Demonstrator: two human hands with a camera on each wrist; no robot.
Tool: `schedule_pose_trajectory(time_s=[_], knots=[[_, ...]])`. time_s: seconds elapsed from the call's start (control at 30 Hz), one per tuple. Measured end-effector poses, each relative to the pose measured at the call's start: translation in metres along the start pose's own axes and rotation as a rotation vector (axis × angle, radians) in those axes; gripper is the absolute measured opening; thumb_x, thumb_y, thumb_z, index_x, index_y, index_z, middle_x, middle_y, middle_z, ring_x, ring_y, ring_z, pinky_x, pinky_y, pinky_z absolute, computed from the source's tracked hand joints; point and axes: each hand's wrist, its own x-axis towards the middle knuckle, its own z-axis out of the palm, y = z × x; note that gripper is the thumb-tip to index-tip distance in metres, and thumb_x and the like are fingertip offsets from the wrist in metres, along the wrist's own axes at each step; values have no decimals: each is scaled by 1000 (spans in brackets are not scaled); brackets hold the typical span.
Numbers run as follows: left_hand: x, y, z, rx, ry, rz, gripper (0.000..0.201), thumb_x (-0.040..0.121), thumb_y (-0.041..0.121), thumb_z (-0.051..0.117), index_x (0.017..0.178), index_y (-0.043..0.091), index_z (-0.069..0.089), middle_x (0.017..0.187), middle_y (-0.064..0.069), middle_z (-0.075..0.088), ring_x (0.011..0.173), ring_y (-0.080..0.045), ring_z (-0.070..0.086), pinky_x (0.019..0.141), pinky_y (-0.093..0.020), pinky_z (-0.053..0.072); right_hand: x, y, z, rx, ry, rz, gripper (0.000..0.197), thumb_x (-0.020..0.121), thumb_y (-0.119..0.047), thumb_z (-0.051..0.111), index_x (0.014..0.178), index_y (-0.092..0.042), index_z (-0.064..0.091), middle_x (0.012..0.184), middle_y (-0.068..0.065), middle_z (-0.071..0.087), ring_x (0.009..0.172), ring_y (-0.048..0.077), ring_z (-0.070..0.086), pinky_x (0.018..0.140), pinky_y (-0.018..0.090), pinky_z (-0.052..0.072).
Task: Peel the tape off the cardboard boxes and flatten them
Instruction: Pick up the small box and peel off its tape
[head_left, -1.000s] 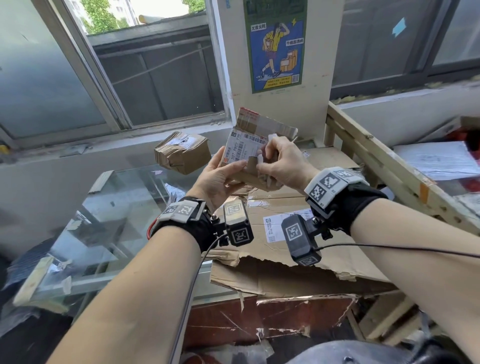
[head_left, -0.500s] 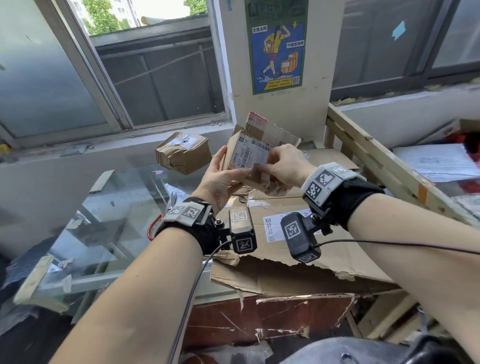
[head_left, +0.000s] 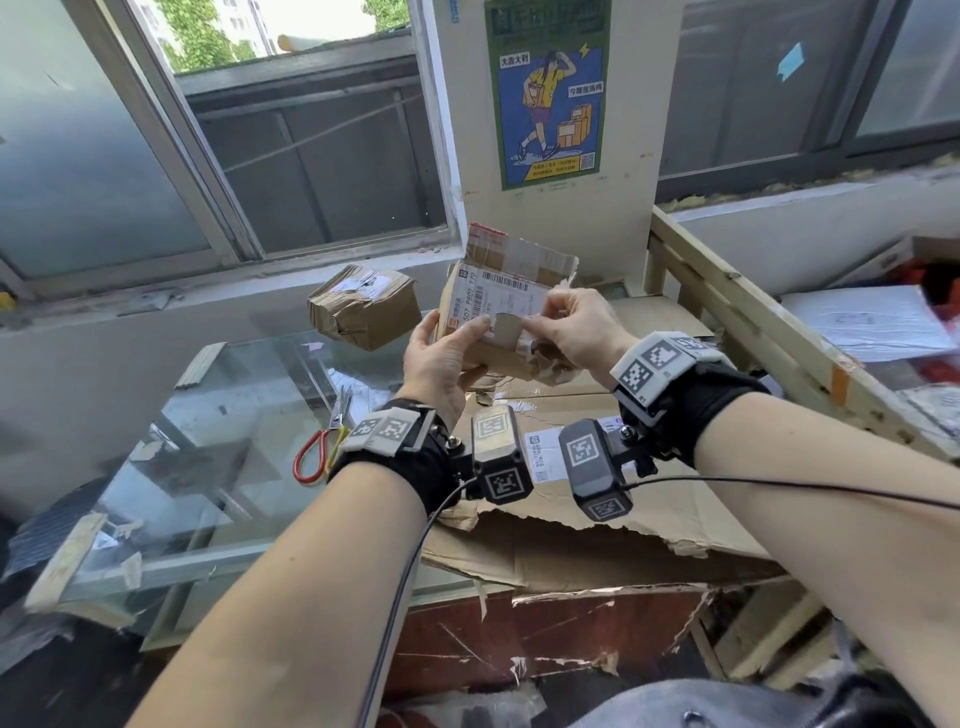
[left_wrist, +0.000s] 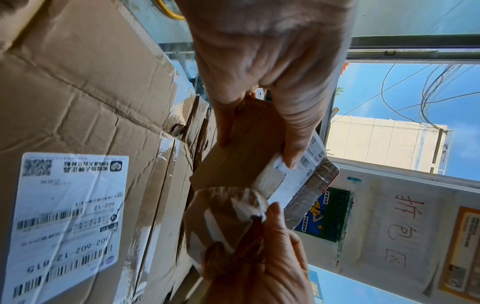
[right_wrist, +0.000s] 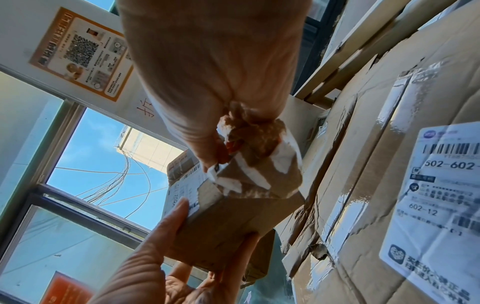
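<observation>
left hand (head_left: 441, 358) grips small box (head_left: 498, 306) from 7 o'clock; right hand (head_left: 576, 327) at 3 o'clock pinches peeled tape (head_left: 506, 328), wad in palm.

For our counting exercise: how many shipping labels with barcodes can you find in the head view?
2. One is on the small box held by the left hand and right hand; one is on the flattened cardboard behind the wrists. Others may be hidden.

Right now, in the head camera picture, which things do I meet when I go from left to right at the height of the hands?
Scissors → taped box → left hand → held box → right hand → wooden rail
</observation>
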Motion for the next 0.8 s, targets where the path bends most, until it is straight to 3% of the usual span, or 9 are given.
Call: schedule_pose_trajectory(time_s=[0.2,0.3,0.47,0.57,0.7,0.8], knots=[[-4,-1,5,-80,48,-11,75,75,5,79,138,22,42,125,-10,59,109,-26,60,88,-48,54,-3,-1,-1,-14,16,-51,29,89,-12,64,66,-10,47,70,7,60,47,12,61,50,36,54],[-6,0,8,-106,68,-4,75,75,5,79,138,22,42,124,-9,59,106,-25,60,86,-47,55,-4,-2,-1,1,36,-42,30,89,-13,65,66,-11,46,76,12,62,60,26,66,58,49,56],[-10,0,11,-154,117,-24,75,75,5,79,138,23,41,126,-9,59,111,-28,59,94,-52,51,-7,-3,0,24,47,-26,31,90,-13,64,64,-13,45,86,20,63,71,28,63,64,58,56],[-13,1,14,-178,144,-26,75,76,5,78,138,22,40,125,-9,58,112,-29,58,95,-53,50,-7,-3,-1,42,51,-28,32,90,-13,63,65,-13,44,82,15,62,65,23,62,62,55,55],[-16,2,18,-209,165,-33,75,77,5,78,139,22,40,126,-11,56,106,-28,57,95,-54,49,-6,-1,-1,50,51,-32,30,90,-14,63,66,-12,46,89,17,61,63,19,61,59,53,55],[-17,2,19,-232,178,-40,73,77,5,77,138,21,40,129,-11,54,111,-30,56,95,-54,50,-5,1,-1,56,60,-38,30,90,-15,64,65,-13,47,93,17,61,67,20,62,58,49,57]])
